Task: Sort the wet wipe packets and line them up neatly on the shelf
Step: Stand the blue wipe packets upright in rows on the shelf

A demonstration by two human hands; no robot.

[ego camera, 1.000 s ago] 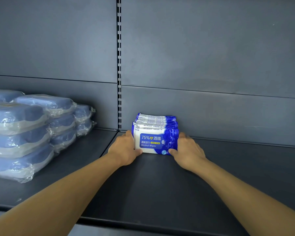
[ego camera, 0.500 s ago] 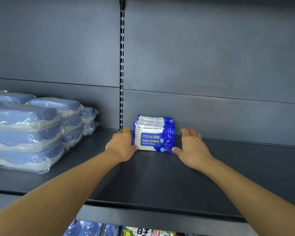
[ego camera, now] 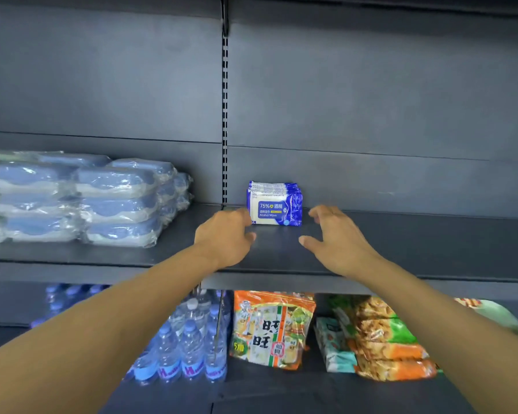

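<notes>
A row of several blue-and-white alcohol wipe packets (ego camera: 275, 204) stands upright at the back of the dark grey shelf (ego camera: 401, 243), just right of the slotted upright. My left hand (ego camera: 225, 236) hovers in front of the row's left end, fingers loosely curled, holding nothing; its fingertips are close to the front packet and contact cannot be told. My right hand (ego camera: 337, 236) is apart from the packets at front right, with relaxed spread fingers and nothing in it.
Stacks of large blue wipe packs in clear wrap (ego camera: 81, 201) fill the shelf's left part. Below the shelf's front edge stand water bottles (ego camera: 189, 345), snack bags (ego camera: 269, 327) and more snack packs (ego camera: 380, 339). The slotted upright (ego camera: 225, 115) divides the back panel.
Both hands have let go of the packet row and drawn back toward me. The view has pulled back and tilted down, so the lower shelf with bottles and snacks now shows.
</notes>
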